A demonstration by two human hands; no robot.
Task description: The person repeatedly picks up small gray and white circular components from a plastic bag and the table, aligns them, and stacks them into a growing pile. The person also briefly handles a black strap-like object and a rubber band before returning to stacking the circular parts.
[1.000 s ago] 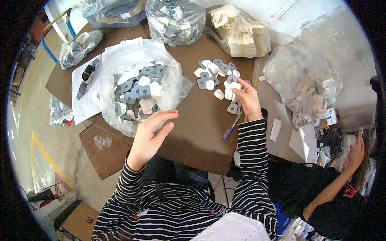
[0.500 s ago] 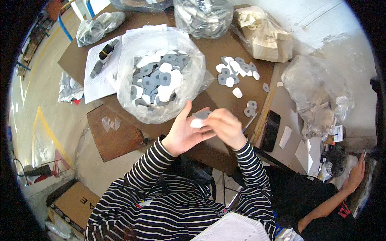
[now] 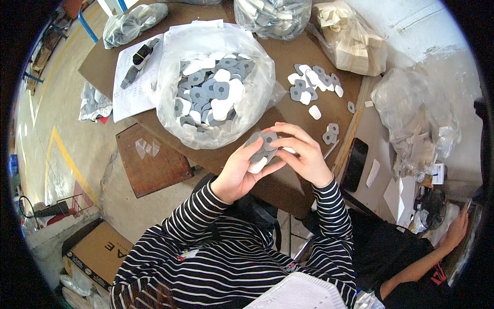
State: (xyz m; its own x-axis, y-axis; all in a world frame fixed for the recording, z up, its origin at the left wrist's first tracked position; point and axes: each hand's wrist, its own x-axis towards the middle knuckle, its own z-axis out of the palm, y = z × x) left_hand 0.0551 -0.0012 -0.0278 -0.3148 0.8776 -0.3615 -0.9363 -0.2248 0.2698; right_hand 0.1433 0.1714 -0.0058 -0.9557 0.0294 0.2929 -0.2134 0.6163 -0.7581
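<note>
We record a large clear plastic bag [image 3: 216, 92] of grey and white pads at the bench's middle, open at the top. A second clear bag [image 3: 272, 15] stands at the far edge, with a bag of cream pieces [image 3: 350, 38] at the far right corner. Another clear bag [image 3: 131, 23] lies at the far left corner. A brown cardboard box [image 3: 98, 252] sits on the floor, lower left. A dark phone screen [image 3: 355, 165] lies right of the bench.

light: bright, even daylight | shadows: soft | glare: on plastic bag [image 3: 216, 87] | focus: sharp | edges: fisheye-bent, black rim
</note>
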